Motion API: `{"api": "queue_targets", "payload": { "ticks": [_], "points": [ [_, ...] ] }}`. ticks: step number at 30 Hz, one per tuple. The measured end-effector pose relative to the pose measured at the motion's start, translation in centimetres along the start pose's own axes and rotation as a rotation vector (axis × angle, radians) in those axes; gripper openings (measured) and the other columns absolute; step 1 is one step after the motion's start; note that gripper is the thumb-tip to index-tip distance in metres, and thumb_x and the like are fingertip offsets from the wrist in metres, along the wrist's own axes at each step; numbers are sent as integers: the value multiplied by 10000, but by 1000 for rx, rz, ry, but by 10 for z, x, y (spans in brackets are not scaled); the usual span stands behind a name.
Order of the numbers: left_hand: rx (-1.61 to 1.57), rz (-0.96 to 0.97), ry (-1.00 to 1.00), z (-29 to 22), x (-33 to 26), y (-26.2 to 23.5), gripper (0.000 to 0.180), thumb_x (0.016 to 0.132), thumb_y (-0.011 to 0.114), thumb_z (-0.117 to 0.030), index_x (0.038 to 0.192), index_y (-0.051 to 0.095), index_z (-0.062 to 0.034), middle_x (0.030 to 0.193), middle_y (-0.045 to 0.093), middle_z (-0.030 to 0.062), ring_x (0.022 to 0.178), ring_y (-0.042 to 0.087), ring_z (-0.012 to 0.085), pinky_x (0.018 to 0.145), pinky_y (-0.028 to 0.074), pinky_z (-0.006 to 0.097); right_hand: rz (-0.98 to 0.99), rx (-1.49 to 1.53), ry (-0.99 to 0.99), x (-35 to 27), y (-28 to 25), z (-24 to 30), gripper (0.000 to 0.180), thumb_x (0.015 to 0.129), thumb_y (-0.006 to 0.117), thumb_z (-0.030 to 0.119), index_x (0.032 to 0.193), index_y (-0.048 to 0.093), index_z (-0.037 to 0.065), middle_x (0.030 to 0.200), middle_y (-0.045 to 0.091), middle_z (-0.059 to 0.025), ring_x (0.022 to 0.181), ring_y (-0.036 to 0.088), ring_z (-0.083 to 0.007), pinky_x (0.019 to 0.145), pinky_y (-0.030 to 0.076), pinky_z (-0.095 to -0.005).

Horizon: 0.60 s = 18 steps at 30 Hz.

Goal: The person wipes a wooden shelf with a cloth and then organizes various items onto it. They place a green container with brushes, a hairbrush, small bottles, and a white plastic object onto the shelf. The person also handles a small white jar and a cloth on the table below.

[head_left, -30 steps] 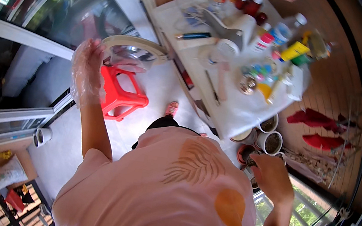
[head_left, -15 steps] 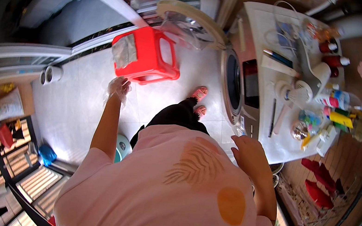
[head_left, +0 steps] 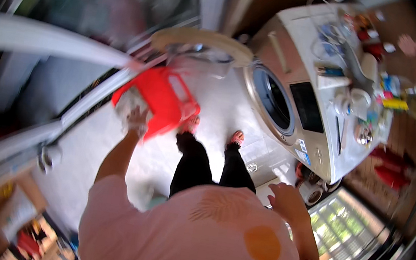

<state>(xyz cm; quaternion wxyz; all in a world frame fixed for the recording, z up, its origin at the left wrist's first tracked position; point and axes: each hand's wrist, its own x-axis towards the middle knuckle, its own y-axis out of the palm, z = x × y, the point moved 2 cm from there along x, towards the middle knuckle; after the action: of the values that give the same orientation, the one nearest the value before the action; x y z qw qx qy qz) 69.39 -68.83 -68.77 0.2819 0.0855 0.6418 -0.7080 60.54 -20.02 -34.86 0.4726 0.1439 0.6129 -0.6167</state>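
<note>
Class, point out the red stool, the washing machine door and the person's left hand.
red stool (head_left: 162, 96), head view, on its seat top.
washing machine door (head_left: 273, 100), head view, on the round glass.
left hand (head_left: 137, 118), head view, on its back.

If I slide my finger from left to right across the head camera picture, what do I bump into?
Left hand touching a clear bag → red plastic stool → bare feet → washing machine door → right hand → white cups on the machine's cluttered top → red slippers on the floor.
</note>
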Motion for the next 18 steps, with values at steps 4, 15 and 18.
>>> {"api": "queue_targets", "payload": {
  "ticks": [4,15,18],
  "points": [
    [321,223,248,-3,59,7,734,705,627,-366,1340,300,-201,1386,276,135,1252,273,310,912,348,477,47,334,32,26,6,59,304,815,546,211,1087,562,79,976,595,-127,921,565,-298,793,441,-390],
    [354,239,647,9,82,-21,461,745,564,-376,1159,533,-174,1198,492,73,1080,431,294,939,268,557,45,224,90,44,-3,108,259,829,532,208,1047,581,77,939,609,-116,890,577,-284,749,463,-386],
    [392,126,994,-13,50,-97,291,752,595,-284,1018,600,-168,1023,573,75,792,607,244,708,446,487,-123,394,-18,45,-26,113,266,803,560,182,1048,564,77,991,596,-116,932,563,-289,783,456,-387]
  ]
}}
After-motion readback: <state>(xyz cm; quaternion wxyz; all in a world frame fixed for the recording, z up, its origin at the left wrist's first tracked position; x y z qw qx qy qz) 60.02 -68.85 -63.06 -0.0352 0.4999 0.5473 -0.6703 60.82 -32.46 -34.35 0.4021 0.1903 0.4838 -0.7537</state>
